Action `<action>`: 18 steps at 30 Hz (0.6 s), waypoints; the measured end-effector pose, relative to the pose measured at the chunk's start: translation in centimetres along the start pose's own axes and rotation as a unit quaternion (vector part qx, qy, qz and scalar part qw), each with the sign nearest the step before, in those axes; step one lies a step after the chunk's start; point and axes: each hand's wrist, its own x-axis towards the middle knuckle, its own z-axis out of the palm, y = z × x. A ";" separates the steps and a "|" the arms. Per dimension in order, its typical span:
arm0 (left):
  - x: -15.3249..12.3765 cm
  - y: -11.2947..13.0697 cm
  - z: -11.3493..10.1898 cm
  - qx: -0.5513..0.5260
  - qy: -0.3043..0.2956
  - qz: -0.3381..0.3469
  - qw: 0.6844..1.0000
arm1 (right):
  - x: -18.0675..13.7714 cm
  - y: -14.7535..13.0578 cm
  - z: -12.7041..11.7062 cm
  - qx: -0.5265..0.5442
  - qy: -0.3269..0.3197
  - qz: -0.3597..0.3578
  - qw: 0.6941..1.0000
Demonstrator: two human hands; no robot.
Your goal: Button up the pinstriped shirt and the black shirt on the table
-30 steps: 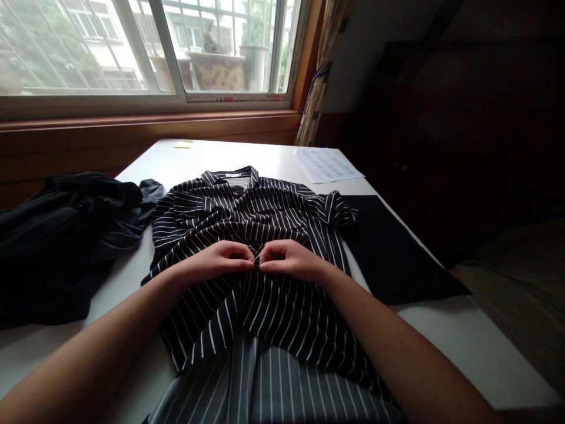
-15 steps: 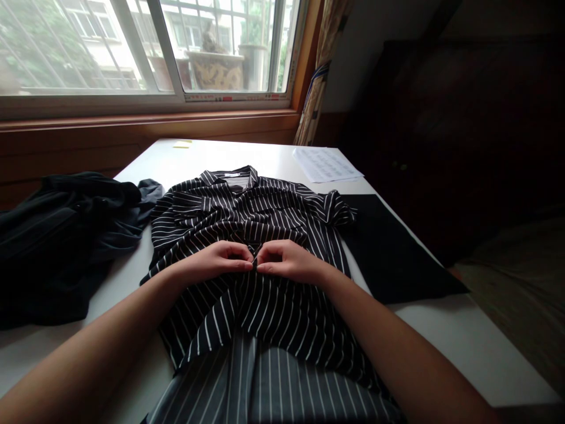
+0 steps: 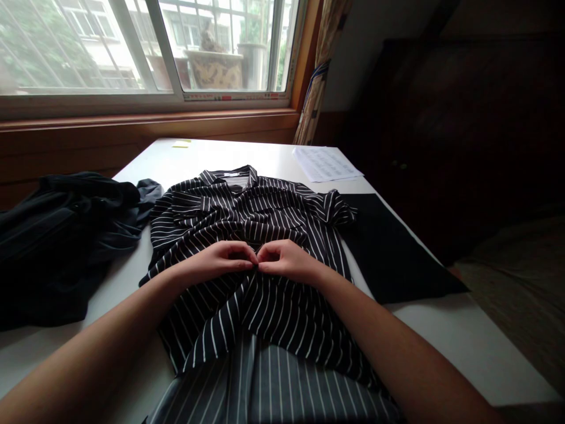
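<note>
Single head view, looking forward and down, close over the fingers [image 3: 252, 257]; window [image 3: 145, 47] far beyond them.

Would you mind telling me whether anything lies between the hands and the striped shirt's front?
Nothing visible does: the left hand and right hand already pinch the black white-striped shirt at its front opening, fingertips meeting.

The fingertips of the left hand [image 3: 216, 261] and right hand [image 3: 286, 259] meet at the front of the striped shirt [image 3: 247, 218], and what they pinch there is hidden beneath them and too small to tell. The shirt's lower hem runs off the bottom edge, as do both forearms. The dark clothing pile [image 3: 57, 235] is cut off at the left edge, and the print on the paper sheet [image 3: 326, 164] is too small to read.
</note>
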 end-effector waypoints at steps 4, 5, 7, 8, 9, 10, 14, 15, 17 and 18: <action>0.1 -0.6 0.2 -0.024 0.020 -0.016 0.999 | 0.0 0.2 -0.2 0.020 0.003 0.010 1.000; 0.1 -0.8 0.2 -0.025 0.025 -0.014 0.999 | 0.0 0.2 -0.3 0.020 0.003 0.010 1.000; 0.2 -1.2 0.2 -0.027 0.034 -0.004 0.999 | 0.0 0.1 -0.3 0.021 0.006 0.008 1.000; 0.2 -1.3 0.3 -0.033 0.037 0.003 0.999 | 0.0 0.1 -0.3 0.021 0.006 0.008 1.000; 0.3 -1.4 0.3 -0.041 0.039 0.011 0.998 | 0.0 0.1 -0.3 0.020 0.006 0.007 1.000; 0.3 -1.5 0.3 -0.047 0.040 0.016 0.998 | 0.0 0.1 -0.3 0.018 0.004 0.006 1.000; 0.2 -1.5 0.7 -0.040 0.052 0.016 0.998 | 0.0 0.1 -0.2 0.000 0.000 0.004 1.000; 0.2 -1.5 0.8 -0.031 0.055 0.015 0.998 | 0.0 0.2 -0.2 -0.003 0.001 0.003 1.000; 0.2 -1.4 0.9 -0.017 0.061 0.019 0.998 | 0.0 0.3 -0.1 -0.004 0.003 0.002 1.000; 0.3 -1.5 1.0 -0.010 0.065 0.021 0.998 | 0.1 0.3 -0.1 -0.003 0.003 0.002 1.000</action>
